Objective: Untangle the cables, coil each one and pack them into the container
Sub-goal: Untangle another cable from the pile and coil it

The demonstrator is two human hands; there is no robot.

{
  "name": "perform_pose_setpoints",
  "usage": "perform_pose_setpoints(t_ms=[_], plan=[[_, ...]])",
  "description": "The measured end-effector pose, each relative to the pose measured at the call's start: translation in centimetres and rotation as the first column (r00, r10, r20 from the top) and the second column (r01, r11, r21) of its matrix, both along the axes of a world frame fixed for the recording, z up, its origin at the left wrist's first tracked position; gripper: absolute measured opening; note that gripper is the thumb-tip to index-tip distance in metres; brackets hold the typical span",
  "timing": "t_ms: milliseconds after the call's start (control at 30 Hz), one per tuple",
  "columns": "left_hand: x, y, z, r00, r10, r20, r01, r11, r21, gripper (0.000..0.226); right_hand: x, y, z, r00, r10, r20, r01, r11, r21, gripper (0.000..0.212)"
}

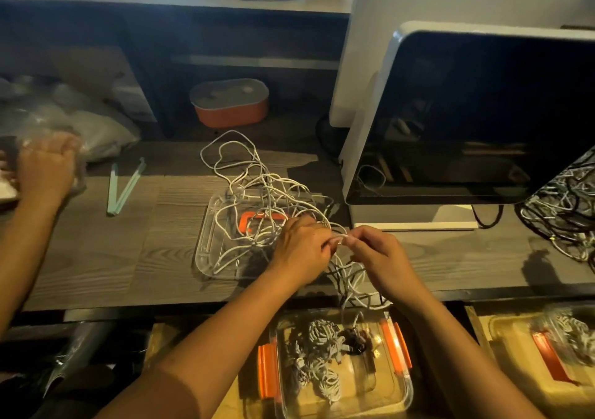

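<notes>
A person's left hand [301, 252] and right hand [381, 257] meet fingertip to fingertip above a wood-grain desk [96, 257], each pinching the same white cable [339, 237]. The short stretch between the two hands runs roughly left to right.

From there the cord joins a loose tangle [257, 177] of thin, round, mostly white leads. The tangle's long axis runs from the far side of the desk toward the near edge. Its loops lie over one clear plastic lid [206, 251] with rounded corners and an orange clip. Several strands, a few of them dark, hang over the desk's near edge toward a clear rectangular container [407, 396] below. This container has two orange latches, one on each side, and holds several bundled cords [318, 331], white and dark.

A second clear container [508, 331] with an orange latch sits to its right. A second heap of black and white cords [563, 199] lies at the desk's right end, beside a dark-screened monitor [483, 112]. Farther back stands an orange box with a grey lid [230, 103]. Two pale green strips [124, 186] form a V to the left, near another person's hand [48, 167], which rests on clear plastic wrap.
</notes>
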State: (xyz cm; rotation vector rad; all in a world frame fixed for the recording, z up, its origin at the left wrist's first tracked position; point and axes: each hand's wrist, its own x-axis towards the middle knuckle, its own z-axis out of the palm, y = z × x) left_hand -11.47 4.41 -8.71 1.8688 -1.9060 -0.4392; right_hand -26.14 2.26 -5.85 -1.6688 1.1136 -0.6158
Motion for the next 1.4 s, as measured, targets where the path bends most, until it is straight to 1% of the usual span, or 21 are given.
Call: perform_pose_setpoints(t_ms=[133,200,267,333,367,400,433,467,500,533,567,633,700,800,933,1033,1133,1200,1267,1333,1400], plan=[[-0.3,-0.4,0.0,0.999,0.031,0.023,-0.032,0.999,0.039,0.017,0.2,0.4,0.8,0.977,-0.1,0.187,0.074,0.987,0.144,0.022],[-0.4,-0.9,-0.4,0.999,0.049,0.023,-0.052,0.994,0.1,0.023,0.4,0.6,1.2,0.933,-0.174,0.314,0.09,0.96,0.265,0.023],[-0.3,-1.4,-1.0,0.998,0.012,0.055,-0.019,0.992,0.128,0.023,0.5,0.8,1.5,0.875,-0.25,0.414,0.108,0.935,0.337,0.02],[-0.1,-1.7,-1.3,0.99,-0.031,0.14,0.007,0.986,0.164,0.021,0.5,0.8,1.6,0.853,-0.33,0.405,0.195,0.92,0.341,0.02],[-0.1,-1.8,-1.3,0.983,-0.042,0.176,0.005,0.978,0.207,0.022,0.5,0.7,1.7,0.87,-0.345,0.353,0.251,0.925,0.285,0.017],[0.0,-2.0,-1.1,0.976,-0.047,0.212,-0.007,0.969,0.246,0.024,0.3,0.6,1.6,0.909,-0.324,0.261,0.285,0.942,0.178,0.01],[0.0,-2.3,-1.1,0.97,-0.038,0.239,-0.03,0.962,0.271,0.024,0.1,0.3,1.5,0.957,-0.269,0.106,0.267,0.963,0.04,0.007],[0.1,-2.6,-1.1,0.966,-0.016,0.259,-0.059,0.958,0.281,0.025,-0.2,0.1,1.2,0.972,-0.199,-0.128,0.187,0.977,-0.098,0.018],[0.3,-2.9,-0.9,0.967,0.024,0.254,-0.098,0.954,0.282,0.03,-0.5,-0.3,1.0,0.916,-0.127,-0.38,0.064,0.983,-0.174,0.028],[0.6,-3.2,-0.7,0.97,0.062,0.234,-0.131,0.949,0.288,0.036,-0.8,-0.5,0.8,0.819,-0.063,-0.57,-0.049,0.983,-0.179,0.032],[0.9,-3.3,-0.6,0.973,0.079,0.216,-0.143,0.942,0.302,0.04,-1.0,-0.7,0.8,0.731,-0.002,-0.682,-0.131,0.981,-0.144,0.03],[0.9,-3.0,-0.3,0.969,0.036,0.246,-0.105,0.955,0.276,0.042,-1.3,-0.8,0.5,0.625,0.078,-0.777,-0.249,0.963,-0.103,0.021],[0.6,-2.4,0.1,0.951,-0.022,0.309,-0.04,0.98,0.194,0.042,-1.8,-0.9,0.2,0.579,0.077,-0.812,-0.305,0.944,-0.128,0.018],[0.2,-1.3,0.6,0.936,-0.063,0.347,0.018,0.991,0.132,0.038,-2.7,-1.5,-0.4,0.557,-0.003,-0.83,-0.295,0.934,-0.201,0.019],[-0.4,-0.6,1.8,0.929,-0.124,0.348,0.072,0.985,0.158,0.028,-3.5,-2.2,-0.3,0.496,-0.158,-0.854,-0.286,0.899,-0.332,0.021],[-0.3,0.0,2.3,0.961,-0.173,0.217,0.119,0.963,0.242,0.03,-3.3,-2.1,0.0,0.489,-0.157,-0.858,-0.28,0.904,-0.325,0.022],[0.6,0.4,2.7,0.978,-0.185,-0.099,0.209,0.905,0.37,0.046,-3.3,-2.1,-0.4,0.551,-0.106,-0.828,-0.245,0.928,-0.282,0.023],[1.0,0.5,3.2,0.937,-0.133,-0.323,0.265,0.873,0.41,0.046,-3.2,-2.0,-0.8,0.616,-0.045,-0.787,-0.216,0.95,-0.224,0.021],[1.2,0.6,4.0,0.844,-0.056,-0.534,0.313,0.859,0.404,0.042,-2.9,-1.9,-1.0,0.668,-0.019,-0.744,-0.195,0.96,-0.199,0.015],[1.1,1.0,4.9,0.687,0.029,-0.726,0.348,0.864,0.363,0.041,-2.4,-1.5,-1.2,0.703,-0.003,-0.711,-0.171,0.97,-0.173,0.012],[0.5,1.5,5.4,0.514,0.079,-0.854,0.369,0.879,0.303,0.039,-1.7,-0.7,-1.4,0.697,0.055,-0.715,-0.204,0.971,-0.124,0.011]])
